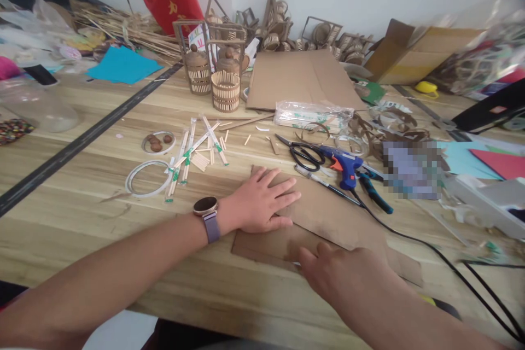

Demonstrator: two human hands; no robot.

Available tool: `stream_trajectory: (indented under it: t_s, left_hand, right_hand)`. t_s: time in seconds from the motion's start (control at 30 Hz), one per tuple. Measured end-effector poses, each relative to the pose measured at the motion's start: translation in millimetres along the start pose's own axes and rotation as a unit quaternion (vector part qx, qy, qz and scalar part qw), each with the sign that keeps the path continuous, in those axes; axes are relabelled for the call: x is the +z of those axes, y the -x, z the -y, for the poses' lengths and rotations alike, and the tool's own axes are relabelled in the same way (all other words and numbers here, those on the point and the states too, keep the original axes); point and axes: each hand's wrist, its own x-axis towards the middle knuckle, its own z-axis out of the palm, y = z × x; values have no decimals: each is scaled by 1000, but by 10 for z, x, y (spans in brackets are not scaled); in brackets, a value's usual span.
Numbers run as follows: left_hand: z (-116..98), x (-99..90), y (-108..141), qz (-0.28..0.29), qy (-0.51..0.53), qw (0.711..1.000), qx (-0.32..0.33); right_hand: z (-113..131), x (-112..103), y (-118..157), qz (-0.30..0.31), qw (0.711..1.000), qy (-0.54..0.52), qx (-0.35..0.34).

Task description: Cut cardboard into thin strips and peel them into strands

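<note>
My left hand (pixel 264 199) lies palm down with its fingers spread on a piece of brown cardboard (pixel 328 210). A dark edge or cut line runs across the cardboard, with a lower strip (pixel 258 245) on the near side. Over that strip my right hand (pixel 340 270) is closed, its fingers curled downward and slightly blurred. A small pale bit shows by its fingertips, but what it grips is hidden. Beyond the cardboard are black-handled scissors (pixel 305 156), a slim pen-like tool (pixel 328 183) and a blue glue gun (pixel 346 165).
Wrapped chopsticks (pixel 186 153), cut sticks (pixel 200 161) and a tape roll (pixel 148 178) lie at left. Small stick buckets (pixel 225 92) stand behind, left of a large cardboard sheet (pixel 303 79). The glue gun's black cord (pixel 422 240) runs right, near blue-handled pliers (pixel 375 192).
</note>
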Motion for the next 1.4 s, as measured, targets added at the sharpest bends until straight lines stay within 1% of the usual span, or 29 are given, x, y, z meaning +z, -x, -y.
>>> stream_trajectory:
  t_s: [0.07,0.13,0.23,0.33,0.4,0.43,0.47,0.57,0.63,0.7,0.87,1.0,1.07,1.2,1.27,1.33,1.4]
  left_hand:
    - [-3,-2,0,1,-2,1000,-3]
    - [-8,-4,-1,-2,-2,1000,-6]
    - [-17,-5,-5,-1,0,1000,-8]
    - [-25,-2,-8,5,0,1000,-13]
    - [-26,4,-8,0,-1,1000,-15]
    - [-25,8,-8,-5,-2,1000,-14]
    - [-24,11,-8,-9,-3,1000,-14]
    - [-17,19,-10,-15,-8,1000,-8]
    - [-14,22,-14,-15,-12,1000,-6]
    - [-12,25,-16,-18,-14,1000,-6]
    - [-8,47,-7,-37,-11,999,-8]
    - [-6,63,-5,-56,-10,998,-5]
    - [-6,63,-6,-52,-10,999,-4]
    - [-1,52,-5,-39,-17,999,-4]
    - [5,47,-1,-36,-20,999,-1]
    - [10,45,3,-36,-20,999,2]
    - [13,45,5,-35,-17,999,2]
  right_hand:
    - [-48,38,41,12,999,38,-3]
    - [-136,67,81,-2,999,46,-19]
    - [-318,80,162,-55,997,-14,-47]
    - [-414,44,212,-88,992,-80,-41]
    - [-357,-4,168,-96,991,-89,-24]
    - [-292,-34,119,-90,992,-83,-19]
    - [-211,-67,53,-78,994,-73,-19]
    - [54,-170,-182,-19,999,-37,-26]
    - [182,-226,-315,-8,1000,-16,-18]
    - [249,-260,-402,-10,1000,-3,-13]
    - [264,-265,-461,28,999,-5,-19]
    - [277,-288,-459,30,999,-8,-14]
    - [295,-353,-464,42,999,-9,-16]
    - [326,-537,-489,90,996,-8,-21]
    - [326,-580,-491,109,994,-8,-21]
    - [312,-562,-475,106,994,-13,-16]
    - [285,-498,-443,84,996,-20,-8]
